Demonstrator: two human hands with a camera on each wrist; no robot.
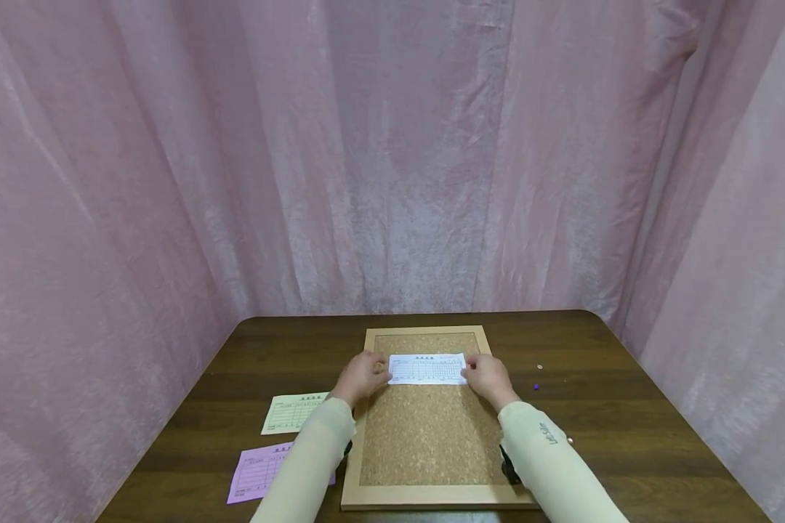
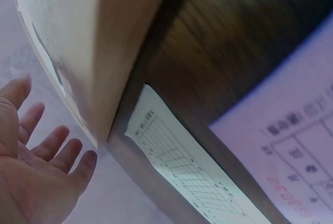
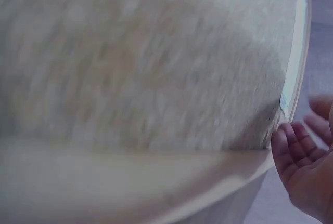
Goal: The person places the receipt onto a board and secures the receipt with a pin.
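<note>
A white printed slip (image 1: pixel 427 369) lies across the upper part of a wood-framed cork board (image 1: pixel 432 436). My left hand (image 1: pixel 365 375) is by the slip's left end, its thumb and fingertips right at that edge. In the left wrist view, the left hand (image 2: pixel 44 167) shows loosely spread fingers with a gap between thumb and forefinger. At the slip's right end is my right hand (image 1: pixel 489 375), fingertips close to the edge. The right wrist view shows the right hand (image 3: pixel 307 164) with softly bent fingers and a blurred thumb apart from them.
Left of the board lie a green printed slip (image 1: pixel 294 412) and a purple one (image 1: pixel 262 472), both partly hidden by the left arm. A small purple pin (image 1: pixel 536 387) and a pale small piece (image 1: pixel 539 367) rest on the dark wooden table (image 1: pixel 628 436). Pink curtains (image 1: pixel 419 181) hang behind.
</note>
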